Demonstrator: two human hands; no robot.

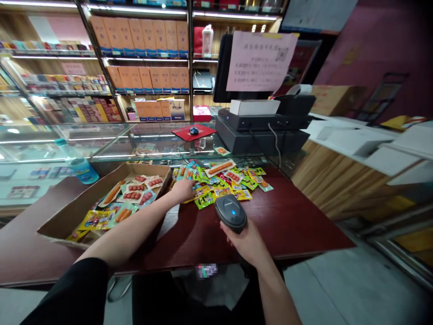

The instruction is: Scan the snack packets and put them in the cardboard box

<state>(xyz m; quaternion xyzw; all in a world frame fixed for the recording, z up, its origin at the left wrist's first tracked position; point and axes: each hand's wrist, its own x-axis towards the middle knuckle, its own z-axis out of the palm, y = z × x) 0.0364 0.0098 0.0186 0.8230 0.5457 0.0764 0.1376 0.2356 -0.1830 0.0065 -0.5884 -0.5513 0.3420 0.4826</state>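
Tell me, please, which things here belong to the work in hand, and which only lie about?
In use:
- dark grey handheld barcode scanner, held in the right hand
- pile of colourful plastic snack packets on the dark red table, touched by the left hand
- open brown cardboard box holding similar packets

Lying about:
- blue plastic bottle
- black cash register
- red mouse mat

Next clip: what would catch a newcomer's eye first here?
Most striking is the heap of bright snack packets spread on the dark red table, with the left hand reaching into its near edge. The right hand holds a grey barcode scanner just in front of the heap. To the left sits an open cardboard box with more packets inside.
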